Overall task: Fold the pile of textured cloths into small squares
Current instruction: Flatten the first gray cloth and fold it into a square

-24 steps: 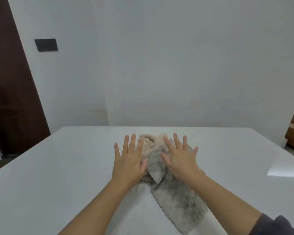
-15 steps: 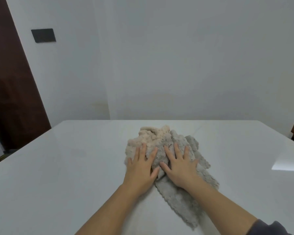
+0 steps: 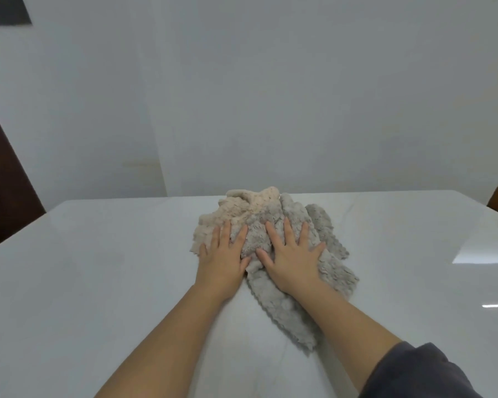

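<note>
Toward the far edge of the white table (image 3: 98, 282), about midway between its left and right edges, lies the pile of textured cloths (image 3: 273, 222). It is a loose, crumpled heap of plush, nubby fabric with scalloped borders, and no cloth in it shows a square fold. A grey cloth (image 3: 288, 314) runs out of the heap toward the near edge as a long tongue lying flat on the table, with further grey folds fanning to the right. A beige cloth (image 3: 233, 216) forms the far-left part, bunched into ridges. How many cloths the heap holds cannot be told.

Both hands lie palm down on the near side of the heap. The right hand (image 3: 292, 262) rests wholly on grey fabric, and a dark sleeve (image 3: 414, 372) covers the upper forearm. The left hand (image 3: 222, 262) lies across the meeting of beige and grey, its heel at the border of the bare table. The fingers (image 3: 288, 231) of both hands are straight and spread; they press the cloth and grip nothing.

Step in hand, as judged: the opening one, steadying the heap before any cloth is singled out. The next move calls for pinching one cloth by a corner, drawing it clear of the rest and spreading it flat on bare table nearer the person. The thick pile will probably cling between layers and make folds spring open.
</note>
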The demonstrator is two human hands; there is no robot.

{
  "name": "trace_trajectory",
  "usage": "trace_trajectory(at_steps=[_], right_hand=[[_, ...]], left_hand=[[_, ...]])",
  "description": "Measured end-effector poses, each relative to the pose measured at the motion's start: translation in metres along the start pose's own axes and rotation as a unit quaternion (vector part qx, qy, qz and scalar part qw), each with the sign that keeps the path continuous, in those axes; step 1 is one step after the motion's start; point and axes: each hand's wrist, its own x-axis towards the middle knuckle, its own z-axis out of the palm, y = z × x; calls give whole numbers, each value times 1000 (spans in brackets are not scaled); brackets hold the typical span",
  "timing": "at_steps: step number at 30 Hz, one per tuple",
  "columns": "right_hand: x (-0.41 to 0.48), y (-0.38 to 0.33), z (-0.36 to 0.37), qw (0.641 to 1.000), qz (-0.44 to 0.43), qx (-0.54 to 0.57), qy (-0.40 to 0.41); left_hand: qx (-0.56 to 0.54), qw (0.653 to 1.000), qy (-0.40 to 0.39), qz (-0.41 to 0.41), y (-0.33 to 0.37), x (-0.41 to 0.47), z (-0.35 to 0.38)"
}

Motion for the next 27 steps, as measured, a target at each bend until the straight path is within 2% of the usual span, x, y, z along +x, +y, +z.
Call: trace_trajectory(at_steps=[4,8,11,13,15,18,21,25,27], right_hand=[[-4,-1,-1,1000,1,14,12],[-13,0,-2,999,-12,33,17],[-19,6,-5,999,-29,45,9],[-20,9,-7,997,-37,61,9],[-21,10,-9,995,-41,90,21],[-21,14,-13,983,-23,177,47],[-24,16,-17,967,-14,247,67],[-25,18,-20,961,-26,261,91],[-25,18,-20,965,-46,237,99]], left_hand=[[-38,999,3,-22,5,3,-7],[-121,990,51,-55,18,-1,-10],[-182,969,154,-58,29,-14,-3],[-179,953,238,-51,35,-21,0],[-169,941,289,-41,39,-23,0],[-250,928,274,-17,42,-25,-4],[-384,889,242,-61,40,-33,-8],[-556,803,202,-70,46,-32,-14],[-571,805,156,-49,48,-34,-14]])
